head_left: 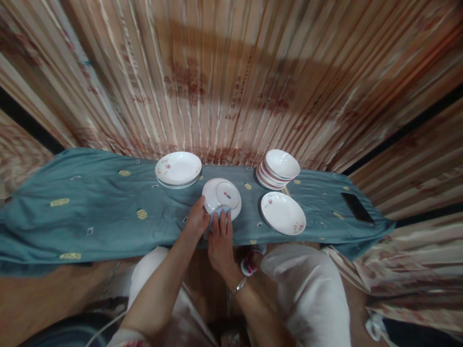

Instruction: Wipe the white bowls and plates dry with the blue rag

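A white plate (231, 189) is tilted up near the front edge of the cloth-covered table, its underside with a foot ring and small red mark facing me. My left hand (198, 217) grips the plate's left rim, thumb and fingers closed on it. Against the lower part of the underside, my right hand (220, 236) presses a light blue cloth (222, 210), its fingers flat over it. Part of the cloth is hidden beneath those fingers. A silver bracelet (239, 286) circles the right wrist.
A small stack of floral plates (179, 167) stands at back left. Several nested bowls (282, 165) are piled at back right, with more oval-looking plates (283, 213) in front of them. A black phone (357, 208) lies at the right end of the teal tablecloth (108, 212). Behind hangs a patterned curtain (224, 72).
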`<state>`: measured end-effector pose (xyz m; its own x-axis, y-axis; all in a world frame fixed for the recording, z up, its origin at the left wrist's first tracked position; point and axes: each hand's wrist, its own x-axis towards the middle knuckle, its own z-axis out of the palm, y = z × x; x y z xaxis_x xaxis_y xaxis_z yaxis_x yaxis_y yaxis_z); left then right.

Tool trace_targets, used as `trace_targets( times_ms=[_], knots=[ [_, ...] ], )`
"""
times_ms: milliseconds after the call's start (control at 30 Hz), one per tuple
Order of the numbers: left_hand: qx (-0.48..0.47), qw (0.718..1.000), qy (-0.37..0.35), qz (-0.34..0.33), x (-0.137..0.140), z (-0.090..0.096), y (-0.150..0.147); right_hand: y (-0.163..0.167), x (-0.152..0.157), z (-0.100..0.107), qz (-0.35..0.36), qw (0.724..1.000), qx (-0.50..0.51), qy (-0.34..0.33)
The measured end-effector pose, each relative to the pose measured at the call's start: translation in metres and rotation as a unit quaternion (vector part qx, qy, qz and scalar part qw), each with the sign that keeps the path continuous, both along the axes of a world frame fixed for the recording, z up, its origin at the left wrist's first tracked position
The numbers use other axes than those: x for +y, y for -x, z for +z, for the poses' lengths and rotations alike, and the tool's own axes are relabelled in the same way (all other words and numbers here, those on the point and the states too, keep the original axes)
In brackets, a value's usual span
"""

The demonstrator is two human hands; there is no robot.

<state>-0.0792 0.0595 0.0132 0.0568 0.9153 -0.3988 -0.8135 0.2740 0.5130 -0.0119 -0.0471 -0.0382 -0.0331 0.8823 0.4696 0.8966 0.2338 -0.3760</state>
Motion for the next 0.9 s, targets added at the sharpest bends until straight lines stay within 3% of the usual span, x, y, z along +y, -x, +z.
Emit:
trace_targets(
  times_ms=[267, 533, 733, 900],
  knots=[
    [0.019, 0.999, -0.03, -0.038, 0.0, -0.006, 0.007, -0.01, 0.023, 0.014, 0.026, 0.997, -0.069, -0.033],
    [0.053, 0.994, -0.096, 0.002, 0.003, -0.009, 0.001, -0.029, 0.041, 0.038, 0.087, 0.99, -0.107, -0.041],
    [0.025, 0.996, -0.083, 0.035, 0.002, -0.002, -0.005, -0.036, 0.057, 0.06, 0.112, 0.982, -0.135, -0.072],
    [0.036, 0.995, -0.091, 0.017, 0.0, -0.001, -0.006, -0.038, 0.079, 0.078, 0.117, 0.981, -0.133, -0.083]
  ],
)
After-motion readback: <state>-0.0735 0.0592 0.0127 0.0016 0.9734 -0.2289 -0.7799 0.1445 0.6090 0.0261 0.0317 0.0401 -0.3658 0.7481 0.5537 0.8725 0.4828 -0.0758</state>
